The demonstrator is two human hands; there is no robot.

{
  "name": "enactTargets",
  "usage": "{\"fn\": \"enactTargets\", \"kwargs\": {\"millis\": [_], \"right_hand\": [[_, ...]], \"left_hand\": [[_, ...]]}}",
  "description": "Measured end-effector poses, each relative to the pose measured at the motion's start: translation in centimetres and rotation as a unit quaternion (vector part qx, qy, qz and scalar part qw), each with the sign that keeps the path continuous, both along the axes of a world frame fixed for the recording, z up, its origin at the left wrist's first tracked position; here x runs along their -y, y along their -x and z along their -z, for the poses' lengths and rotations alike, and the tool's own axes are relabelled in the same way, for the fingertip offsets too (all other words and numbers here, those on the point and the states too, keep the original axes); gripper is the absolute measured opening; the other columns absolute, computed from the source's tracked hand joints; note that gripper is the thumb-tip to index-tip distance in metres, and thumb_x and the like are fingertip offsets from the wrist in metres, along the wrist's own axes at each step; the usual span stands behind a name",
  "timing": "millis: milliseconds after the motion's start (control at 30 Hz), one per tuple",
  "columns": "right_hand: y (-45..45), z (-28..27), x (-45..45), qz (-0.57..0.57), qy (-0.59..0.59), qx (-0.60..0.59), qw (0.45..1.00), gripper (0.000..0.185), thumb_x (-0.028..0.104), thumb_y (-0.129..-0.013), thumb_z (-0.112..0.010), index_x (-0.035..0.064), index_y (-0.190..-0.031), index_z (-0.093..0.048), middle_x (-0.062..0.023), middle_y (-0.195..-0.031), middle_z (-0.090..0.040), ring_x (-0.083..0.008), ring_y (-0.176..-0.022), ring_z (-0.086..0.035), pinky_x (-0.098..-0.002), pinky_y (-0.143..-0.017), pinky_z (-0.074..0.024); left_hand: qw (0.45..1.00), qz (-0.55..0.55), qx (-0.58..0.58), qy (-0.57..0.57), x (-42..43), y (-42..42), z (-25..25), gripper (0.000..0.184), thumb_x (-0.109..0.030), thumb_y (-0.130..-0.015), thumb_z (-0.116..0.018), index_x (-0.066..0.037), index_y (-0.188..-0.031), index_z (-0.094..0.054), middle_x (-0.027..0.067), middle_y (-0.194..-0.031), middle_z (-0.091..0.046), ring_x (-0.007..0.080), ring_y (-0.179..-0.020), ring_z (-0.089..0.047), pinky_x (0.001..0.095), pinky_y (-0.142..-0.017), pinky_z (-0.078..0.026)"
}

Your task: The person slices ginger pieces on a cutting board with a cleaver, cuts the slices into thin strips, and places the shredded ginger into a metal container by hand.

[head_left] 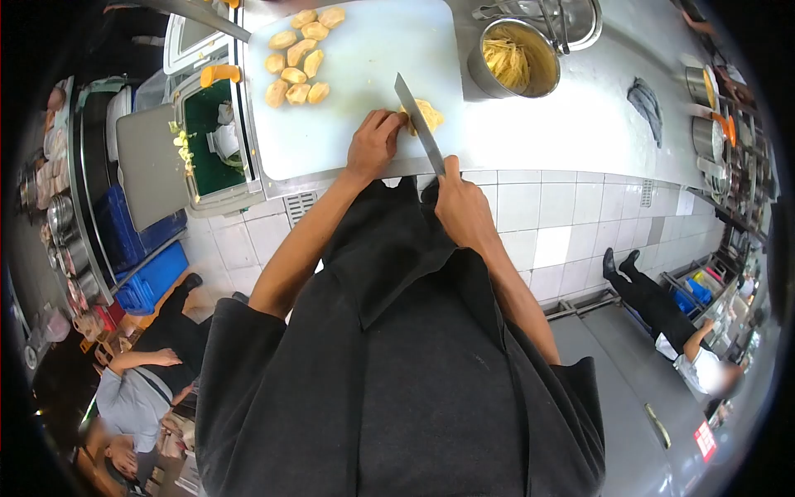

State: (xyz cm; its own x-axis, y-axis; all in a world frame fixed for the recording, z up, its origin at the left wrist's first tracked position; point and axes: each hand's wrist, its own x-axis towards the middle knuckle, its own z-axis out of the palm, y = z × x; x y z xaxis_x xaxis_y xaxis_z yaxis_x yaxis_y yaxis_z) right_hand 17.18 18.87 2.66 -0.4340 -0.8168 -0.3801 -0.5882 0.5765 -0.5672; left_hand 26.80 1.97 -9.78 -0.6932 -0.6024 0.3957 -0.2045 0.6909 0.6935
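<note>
My right hand (pixel 460 199) is wrapped round the handle of a kitchen knife (pixel 420 124), its blade pointing away from me over the white cutting board (pixel 356 91). Beside the blade, my left hand (pixel 375 142) has its fingers curled and pressed on a yellow piece, mostly hidden, that looks like peeled root vegetable. Cut yellow slices or shreds (pixel 430 117) lie on the blade's right side. Several peeled yellow pieces (pixel 298 54) sit in a group at the board's far left; ginger or potato, I cannot tell which.
A metal pot (pixel 515 62) with yellow strips stands right of the board, near a metal pan (pixel 580 25). A grey cloth (pixel 645 110) lies farther right. At left is a green-lined bin (pixel 199 132) with scraps. Other people are at the lower left and right.
</note>
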Motion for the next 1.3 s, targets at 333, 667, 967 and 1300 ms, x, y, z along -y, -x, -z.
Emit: {"fn": "enactTargets", "kwargs": {"millis": [333,667,967,1300], "right_hand": [[-0.4,-0.9,-1.0,0.004,-0.093,0.007,0.996,0.025,0.0,-0.089,-0.048,0.0029,-0.111,-0.036,-0.034,-0.073,-0.064,-0.0551,-0.069,-0.064,-0.0634,-0.062,-0.0492],[-0.5,0.6,0.0,0.007,-0.06,0.004,0.998,0.027,-0.001,-0.088,-0.047,0.0012,-0.113,-0.035,-0.0338,-0.074,-0.063,-0.0558,-0.072,-0.063,-0.0638,-0.064,-0.0486],[-0.4,4.9,0.7,0.003,0.043,-0.048,0.998,0.017,0.008,-0.1,-0.047,0.0022,-0.112,-0.037,-0.0284,-0.067,-0.064,-0.0497,-0.065,-0.064,-0.0586,-0.058,-0.0506],[1.1,3.1,1.3,-0.014,0.074,-0.111,0.991,0.018,0.022,-0.099,-0.058,0.0043,-0.101,-0.054,-0.016,-0.072,-0.068,-0.0384,-0.069,-0.071,-0.0482,-0.058,-0.0544]], "left_hand": [[1.0,0.014,0.011,-0.013,0.1,0.0,0.0,0.023,0.001,-0.087,-0.063,-0.007,-0.109,-0.068,0.0087,-0.094,-0.064,0.0294,-0.091,-0.062,0.0403,-0.078,-0.054],[1.0,0.012,0.008,-0.018,0.1,0.1,-0.3,0.023,0.003,-0.086,-0.063,-0.006,-0.107,-0.067,0.0094,-0.093,-0.064,0.0311,-0.091,-0.062,0.0418,-0.078,-0.054],[0.999,-0.007,-0.018,-0.044,-0.2,-0.2,1.3,0.024,-0.001,-0.089,-0.07,-0.008,-0.111,-0.064,0.0136,-0.102,-0.065,0.0312,-0.091,-0.064,0.0409,-0.076,-0.054],[0.999,0.008,-0.033,0.029,0.0,0.1,1.0,0.065,0.009,-0.085,-0.071,-0.021,-0.141,-0.054,0.016,-0.131,-0.048,0.0285,-0.099,-0.062,0.0391,-0.083,-0.054]]}}
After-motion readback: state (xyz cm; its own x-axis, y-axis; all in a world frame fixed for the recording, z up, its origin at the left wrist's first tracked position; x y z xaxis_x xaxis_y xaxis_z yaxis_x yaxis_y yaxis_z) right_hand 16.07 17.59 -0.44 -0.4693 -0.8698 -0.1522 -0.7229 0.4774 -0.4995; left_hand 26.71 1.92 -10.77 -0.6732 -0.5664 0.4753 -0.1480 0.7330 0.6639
